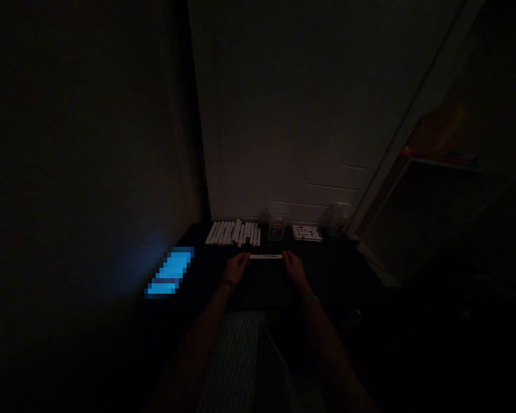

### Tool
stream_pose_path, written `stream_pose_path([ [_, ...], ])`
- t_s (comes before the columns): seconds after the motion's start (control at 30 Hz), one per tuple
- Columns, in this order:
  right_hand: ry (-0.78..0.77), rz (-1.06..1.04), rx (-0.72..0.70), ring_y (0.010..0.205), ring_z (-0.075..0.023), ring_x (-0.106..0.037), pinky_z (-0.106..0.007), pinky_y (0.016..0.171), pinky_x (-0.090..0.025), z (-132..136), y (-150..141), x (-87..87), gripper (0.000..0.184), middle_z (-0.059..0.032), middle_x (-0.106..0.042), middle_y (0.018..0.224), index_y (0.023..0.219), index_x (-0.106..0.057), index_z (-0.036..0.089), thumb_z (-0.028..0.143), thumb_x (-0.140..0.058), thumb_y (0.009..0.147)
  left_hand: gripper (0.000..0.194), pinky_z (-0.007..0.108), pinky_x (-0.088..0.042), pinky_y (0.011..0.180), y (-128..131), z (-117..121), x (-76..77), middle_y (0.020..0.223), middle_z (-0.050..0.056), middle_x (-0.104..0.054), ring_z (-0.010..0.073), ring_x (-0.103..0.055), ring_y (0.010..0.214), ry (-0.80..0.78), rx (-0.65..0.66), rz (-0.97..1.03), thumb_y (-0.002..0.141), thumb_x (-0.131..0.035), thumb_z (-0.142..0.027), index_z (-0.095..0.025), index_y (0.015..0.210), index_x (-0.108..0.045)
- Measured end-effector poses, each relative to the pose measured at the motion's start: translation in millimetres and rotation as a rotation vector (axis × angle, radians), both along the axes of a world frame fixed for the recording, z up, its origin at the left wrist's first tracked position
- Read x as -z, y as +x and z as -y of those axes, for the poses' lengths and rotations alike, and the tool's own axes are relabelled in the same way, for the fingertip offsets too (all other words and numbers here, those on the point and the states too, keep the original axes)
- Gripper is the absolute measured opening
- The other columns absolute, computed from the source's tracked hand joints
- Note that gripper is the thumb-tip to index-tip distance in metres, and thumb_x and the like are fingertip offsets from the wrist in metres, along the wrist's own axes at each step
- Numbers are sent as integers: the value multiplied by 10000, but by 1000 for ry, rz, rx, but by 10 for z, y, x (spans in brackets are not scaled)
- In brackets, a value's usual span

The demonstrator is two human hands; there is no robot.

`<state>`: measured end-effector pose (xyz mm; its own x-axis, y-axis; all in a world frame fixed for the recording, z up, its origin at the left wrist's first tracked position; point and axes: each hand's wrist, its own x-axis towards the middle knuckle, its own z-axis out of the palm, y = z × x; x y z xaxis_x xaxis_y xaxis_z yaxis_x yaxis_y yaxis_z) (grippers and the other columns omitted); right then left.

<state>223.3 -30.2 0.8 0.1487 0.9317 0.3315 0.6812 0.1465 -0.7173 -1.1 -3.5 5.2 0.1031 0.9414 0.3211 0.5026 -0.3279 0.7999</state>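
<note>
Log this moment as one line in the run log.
Left hand: left end of white marker | Right hand: its right end | Behind: row of white markers, two clear containers, printed pack

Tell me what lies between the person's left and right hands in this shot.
The head view shows a white marker lying crosswise between the left hand and the right hand, each end meeting one hand.
</note>
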Motion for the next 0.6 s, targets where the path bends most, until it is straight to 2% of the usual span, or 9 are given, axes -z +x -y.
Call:
stream_pose_path([
  [0.2,19,-27,4,727,-140,-537,-214,649,-373,5,-8,-2,382,-15,-601,805,851,-570,228,479,-283,842,369,242,-443,668,7,20,-25,729,6,-666,145,-593,701,23,12,27,769,-379,-427,-181,924,-606],
  [0.6,16,-21,2,730,-140,-534,-219,668,-373,-5,-11,13,385,-20,-603,809,842,-574,227,480,-284,842,361,265,-445,699,3,-14,18,754,17,-673,152,-597,710,24,9,32,767,-391,-412,-175,951,-592],
])
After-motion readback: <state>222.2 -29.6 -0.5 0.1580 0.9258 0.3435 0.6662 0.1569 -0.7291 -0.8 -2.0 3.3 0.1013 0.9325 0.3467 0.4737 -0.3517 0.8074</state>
